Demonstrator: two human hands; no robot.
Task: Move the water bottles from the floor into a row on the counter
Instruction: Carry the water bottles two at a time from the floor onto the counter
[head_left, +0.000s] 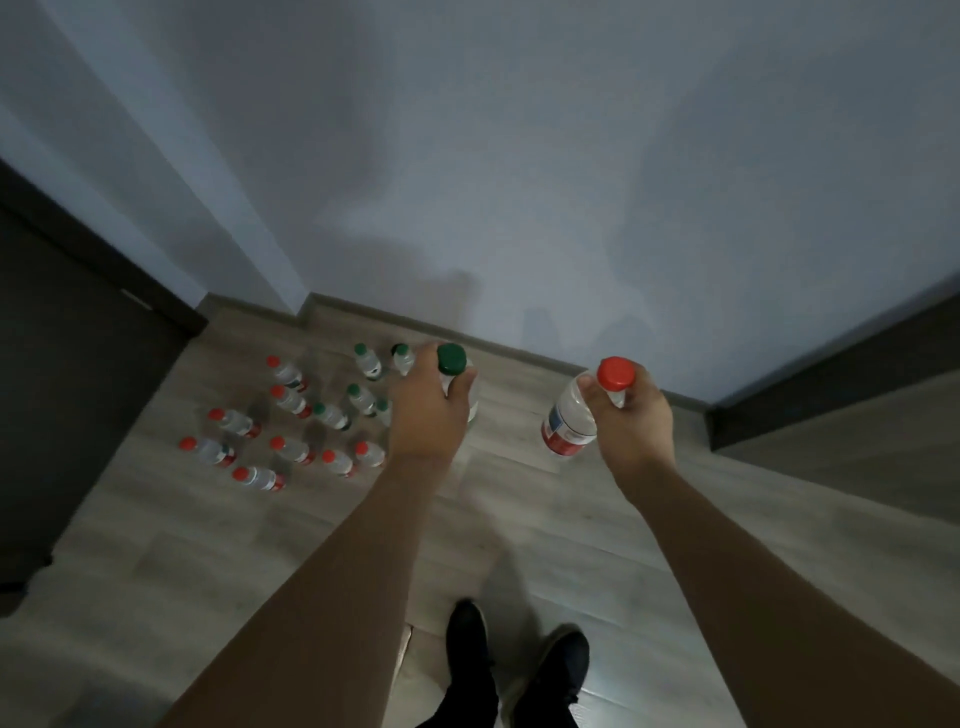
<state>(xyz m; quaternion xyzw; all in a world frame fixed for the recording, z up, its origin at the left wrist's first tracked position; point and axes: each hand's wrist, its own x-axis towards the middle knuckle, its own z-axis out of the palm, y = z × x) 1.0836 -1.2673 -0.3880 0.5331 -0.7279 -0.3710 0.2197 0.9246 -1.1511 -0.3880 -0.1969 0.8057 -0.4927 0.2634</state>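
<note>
My left hand (427, 410) grips a clear water bottle with a green cap (451, 359) by its neck, most of the bottle hidden behind the hand. My right hand (631, 421) holds a clear bottle with a red cap (571, 410) by the neck, its red label hanging down to the left. Both bottles are lifted above the floor. Several more bottles stand on the wooden floor at the left: a red-capped group (254, 441) and a smaller green-capped group (363, 387) nearer the wall. No counter is in view.
A pale wall with a grey skirting board (519, 353) runs behind the bottles. A dark door or cabinet (62, 389) stands at the left and a dark panel (841, 374) at the right. My dark shoes (514, 670) stand on the floor below.
</note>
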